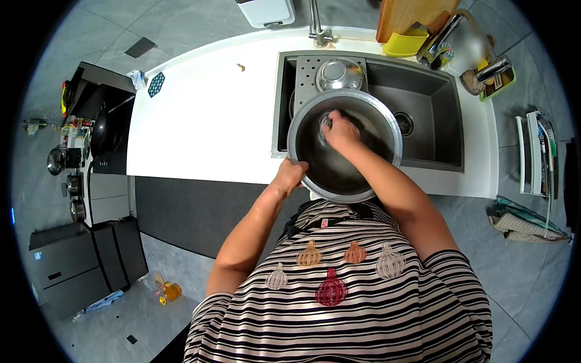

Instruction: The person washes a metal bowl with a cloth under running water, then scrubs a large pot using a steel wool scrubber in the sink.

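Note:
A large round metal pot [387, 136] is tilted over the front edge of the grey sink, close to my body. My left hand [291, 175] grips its rim at the lower left, fingers closed round the edge. Inside the pot, my right hand [341, 130] is closed on a scrubber [325, 126] that looks like wire mesh and is partly blurred, against the inner wall. Behind the pot, a shiny metal bowl [339, 74] sits on the perforated tray [307, 71] in the sink.
The faucet [320, 37] stands behind the sink [417, 85]. A yellow-green container [405, 43], a wooden board and utensils are at the back right. On the white counter [200, 121] lie a dark hexagonal mat [156, 85] and a small brown scrap [241, 67].

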A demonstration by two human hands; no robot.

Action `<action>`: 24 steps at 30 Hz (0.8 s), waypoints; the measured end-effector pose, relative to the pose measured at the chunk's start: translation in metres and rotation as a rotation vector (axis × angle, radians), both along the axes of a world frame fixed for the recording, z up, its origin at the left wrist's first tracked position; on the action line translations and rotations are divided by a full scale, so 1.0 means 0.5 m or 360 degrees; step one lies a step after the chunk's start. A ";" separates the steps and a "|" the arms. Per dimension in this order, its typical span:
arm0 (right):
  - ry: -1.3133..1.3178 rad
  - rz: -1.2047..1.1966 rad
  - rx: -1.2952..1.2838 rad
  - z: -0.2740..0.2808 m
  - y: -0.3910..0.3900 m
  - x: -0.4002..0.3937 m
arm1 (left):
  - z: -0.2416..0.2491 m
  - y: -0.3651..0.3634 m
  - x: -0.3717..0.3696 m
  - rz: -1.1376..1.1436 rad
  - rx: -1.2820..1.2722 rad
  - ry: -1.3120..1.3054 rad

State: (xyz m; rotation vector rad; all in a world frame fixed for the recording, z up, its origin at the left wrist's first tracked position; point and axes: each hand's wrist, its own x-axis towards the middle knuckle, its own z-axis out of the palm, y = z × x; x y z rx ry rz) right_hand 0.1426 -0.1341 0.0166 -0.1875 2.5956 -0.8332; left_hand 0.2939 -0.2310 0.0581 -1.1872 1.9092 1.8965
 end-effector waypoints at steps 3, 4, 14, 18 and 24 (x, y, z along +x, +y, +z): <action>0.0289 0.0865 0.0442 0.022 0.050 0.042 | -0.019 -0.002 -0.004 -0.0073 -0.0026 -0.0057; 0.0173 0.1051 0.0588 -0.002 0.056 0.049 | -0.031 -0.003 -0.001 -0.0062 -0.0024 -0.0016; 0.0089 0.0425 -0.0394 -0.055 -0.024 0.020 | -0.018 -0.006 -0.005 -0.0066 -0.0043 -0.0127; -0.0519 -0.0394 -0.0527 -0.027 -0.006 -0.029 | -0.050 -0.003 -0.001 0.0130 0.0109 0.0112; 0.0049 0.0791 0.0344 -0.012 0.042 0.040 | -0.041 -0.007 -0.003 0.0063 -0.0035 0.0114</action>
